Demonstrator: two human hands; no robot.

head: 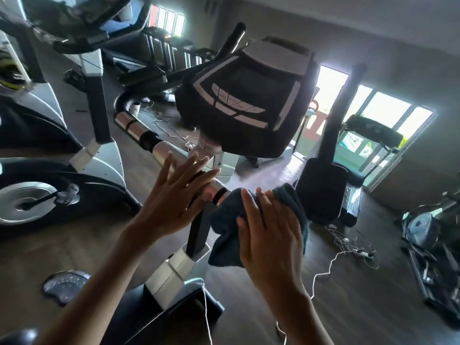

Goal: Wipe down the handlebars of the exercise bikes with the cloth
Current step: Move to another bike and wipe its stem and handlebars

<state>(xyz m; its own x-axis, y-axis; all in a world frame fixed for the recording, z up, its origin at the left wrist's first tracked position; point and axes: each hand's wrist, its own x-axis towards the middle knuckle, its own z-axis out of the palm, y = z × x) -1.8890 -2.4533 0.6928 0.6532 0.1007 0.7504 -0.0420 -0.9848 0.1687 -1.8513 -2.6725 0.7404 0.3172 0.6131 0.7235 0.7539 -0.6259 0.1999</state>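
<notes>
Head view, gym room, motion blur on the edges. The near exercise bike is centre frame, with its black console tilted above the hands. The handlebar, in chrome and black sections, runs from the upper left down toward the middle.

The left hand is spread, fingers straight and apart, held in front of the handlebar's middle section. Cannot tell if the palm actually touches the bar.

The right hand is flat, fingers straight and close together, pressing on the dark blue cloth. The cloth is draped over the right part of the handlebar, just past a chrome collar, and is bunched under the palm with a loose corner hanging below. The thumb lies along the cloth's near edge. No pinch is visible.

A second exercise bike stands to the left, its flywheel cover and pedal crank visible. A treadmill stands at the back right by bright windows. A white cable trails across the wood floor toward a power strip.
</notes>
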